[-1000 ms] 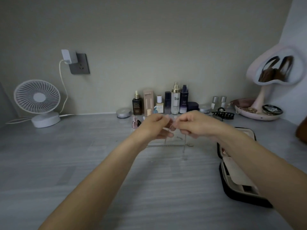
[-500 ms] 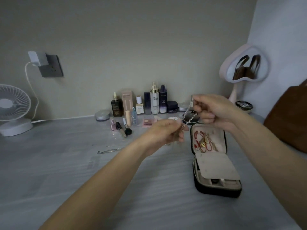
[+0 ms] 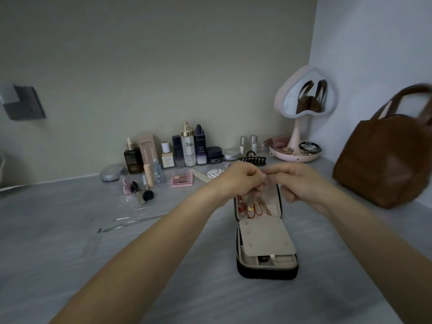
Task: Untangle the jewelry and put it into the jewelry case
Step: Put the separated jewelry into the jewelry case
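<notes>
A black jewelry case (image 3: 266,270) lies open on the grey table, its beige flap folded over the lower half. Red cords and small gold pieces (image 3: 253,208) hang inside the raised lid. My left hand (image 3: 240,181) and my right hand (image 3: 297,183) meet just above the lid's top edge. Both pinch a thin silver chain (image 3: 266,178) between fingertips; the chain is mostly hidden by the fingers and blurred.
Cosmetics bottles (image 3: 188,146), a pink palette (image 3: 181,179) and brushes line the back wall. A heart-shaped mirror (image 3: 306,94) on a pink tray stands at the back right, with a brown bag (image 3: 383,164) beside it. More silver chains (image 3: 126,223) lie left on the table.
My view has swung right. Both hands carried the chain from the table's middle to over the case lid, and they have come close together again.
</notes>
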